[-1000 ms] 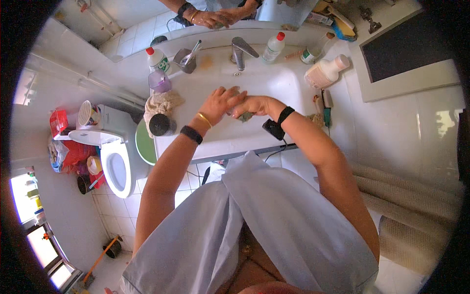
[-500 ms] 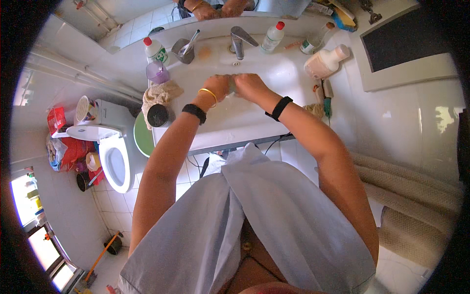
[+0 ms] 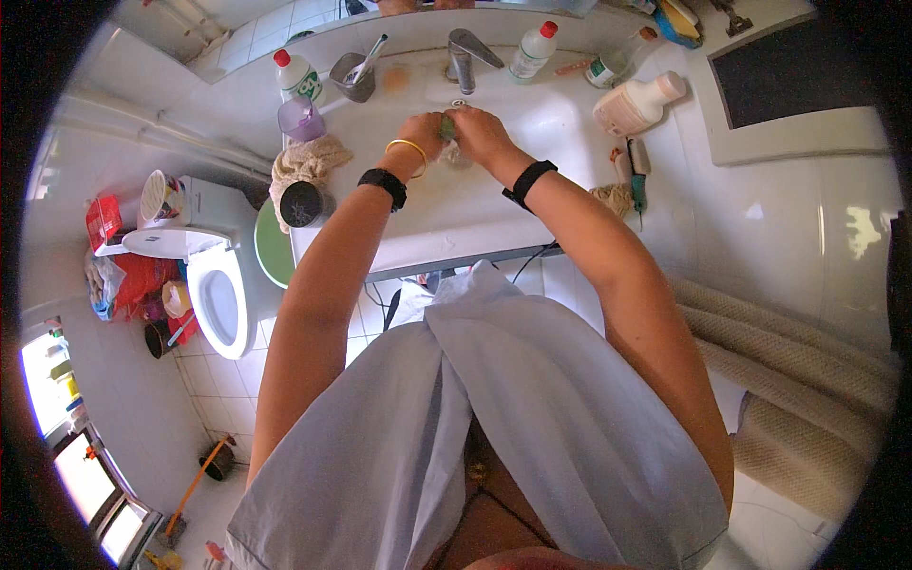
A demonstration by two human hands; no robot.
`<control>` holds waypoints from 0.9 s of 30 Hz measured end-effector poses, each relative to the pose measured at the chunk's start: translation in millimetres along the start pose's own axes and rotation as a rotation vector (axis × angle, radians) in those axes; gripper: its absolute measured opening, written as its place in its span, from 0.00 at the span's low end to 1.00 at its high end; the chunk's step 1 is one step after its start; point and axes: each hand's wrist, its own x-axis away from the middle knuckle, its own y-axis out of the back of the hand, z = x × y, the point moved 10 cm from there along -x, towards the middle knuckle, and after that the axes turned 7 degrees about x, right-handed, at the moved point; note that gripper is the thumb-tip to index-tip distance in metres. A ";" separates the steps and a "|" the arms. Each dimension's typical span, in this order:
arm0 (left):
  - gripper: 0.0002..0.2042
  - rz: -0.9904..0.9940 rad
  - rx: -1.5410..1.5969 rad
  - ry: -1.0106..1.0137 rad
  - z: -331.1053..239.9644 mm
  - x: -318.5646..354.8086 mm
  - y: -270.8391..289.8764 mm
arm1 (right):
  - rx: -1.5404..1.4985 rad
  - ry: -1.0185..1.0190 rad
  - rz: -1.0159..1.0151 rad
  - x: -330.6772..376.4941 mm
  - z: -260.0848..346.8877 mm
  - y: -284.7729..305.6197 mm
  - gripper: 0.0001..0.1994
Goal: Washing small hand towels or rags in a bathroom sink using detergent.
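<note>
Over the white sink basin [image 3: 532,185], my left hand [image 3: 423,134] and my right hand [image 3: 480,136] are closed and meet knuckle to knuckle. Between them they grip a small greenish thing [image 3: 446,126], mostly hidden by the fingers; its kind cannot be made out. Just below it shows a pale patch that I cannot identify. A yellow bangle and a black band circle my left wrist, and a black band my right. The metal faucet [image 3: 462,59] stands beyond my hands, with the drain overflow ring in front of it.
On the sink's left rim are a red-capped bottle [image 3: 298,78], a grey cup with a toothbrush [image 3: 354,76], a purple cup [image 3: 301,120], a beige cloth [image 3: 313,157] and a dark cup [image 3: 304,203]. Bottles [image 3: 638,103] line the right. A toilet [image 3: 220,293] stands left.
Both hands, still together, sit a little farther toward the faucet, and more of the greenish thing shows. The whole view has shifted slightly.
</note>
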 end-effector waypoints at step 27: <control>0.13 0.247 0.059 0.088 5.3 35.3 -72.8 | 0.282 0.281 0.235 27.2 22.8 -31.2 0.07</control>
